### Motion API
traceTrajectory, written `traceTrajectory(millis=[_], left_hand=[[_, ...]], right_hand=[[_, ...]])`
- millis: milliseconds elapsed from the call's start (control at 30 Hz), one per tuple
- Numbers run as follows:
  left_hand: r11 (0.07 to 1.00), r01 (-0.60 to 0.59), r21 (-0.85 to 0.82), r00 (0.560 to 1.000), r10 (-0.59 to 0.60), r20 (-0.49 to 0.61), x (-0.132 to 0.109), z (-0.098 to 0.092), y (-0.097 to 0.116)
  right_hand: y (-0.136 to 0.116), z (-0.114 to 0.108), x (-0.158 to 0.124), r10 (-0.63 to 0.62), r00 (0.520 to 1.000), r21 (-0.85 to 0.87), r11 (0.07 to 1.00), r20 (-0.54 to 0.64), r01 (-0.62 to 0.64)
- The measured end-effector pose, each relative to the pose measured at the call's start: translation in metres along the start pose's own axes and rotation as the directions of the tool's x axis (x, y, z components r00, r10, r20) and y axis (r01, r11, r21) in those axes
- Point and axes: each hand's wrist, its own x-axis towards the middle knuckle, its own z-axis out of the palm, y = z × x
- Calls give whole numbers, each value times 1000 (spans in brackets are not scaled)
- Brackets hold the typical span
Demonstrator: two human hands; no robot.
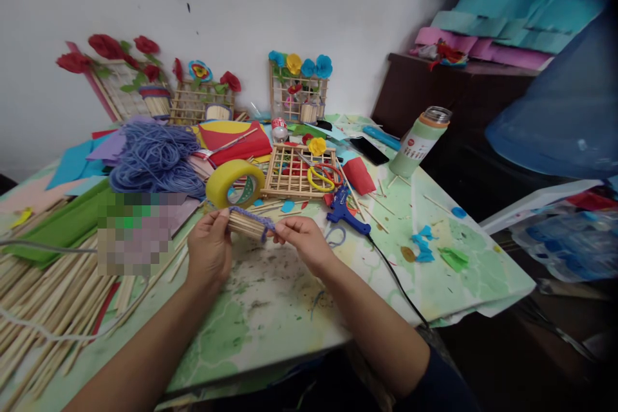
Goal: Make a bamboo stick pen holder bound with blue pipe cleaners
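Note:
My left hand [210,246] grips the left end of a small piece made of short wooden sticks [246,225] set side by side. Purple-blue yarn [253,214] runs along its upper edge. At the right end, the fingers of my right hand [305,239] are pinched on the yarn, close against the sticks. A wide roll of yellow tape [219,185] stands just behind the piece. Beyond my right hand lies a blue glue gun [348,214], its black cord trailing to the table's front edge. Scissors with yellow and red handles [322,180] rest on a stick lattice [284,174].
A heap of blue-purple yarn [154,158] and many long sticks [62,309] cover the left side. Finished lattices with paper flowers [302,87] lean on the wall. A green bottle [418,145], a phone [369,150] and paper scraps [423,248] are on the right.

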Motion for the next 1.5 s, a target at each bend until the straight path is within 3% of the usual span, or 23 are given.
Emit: traceTrajectory(millis=[133,267,500,667,1167,1333,1500], left_hand=[[997,-80,-7,997,80,3,2,-2,0],[999,-25,-46,999,26,30,3,-3,-1],[999,31,-26,999,-30,9,4,-4,-4],[999,38,-17,999,-38,18,2,-1,-2],[931,-187,314,982,165,94,-2,-4,8],[892,-211,401,973,150,177,-1,-5,10],[868,-207,452,963,99,251,2,-7,9]], right_hand=[[3,0,2,16,1000,-96,995,16,-14],[4,0,2,27,1000,-190,981,-13,-29],[2,2,1,-62,997,-334,942,-52,41],[7,2,4,-54,998,-392,919,-8,47],[24,3,11,5,1000,-437,899,-10,-9],[20,3,7,-25,999,-432,901,22,32],[23,1,4,-111,994,-536,839,-6,90]])
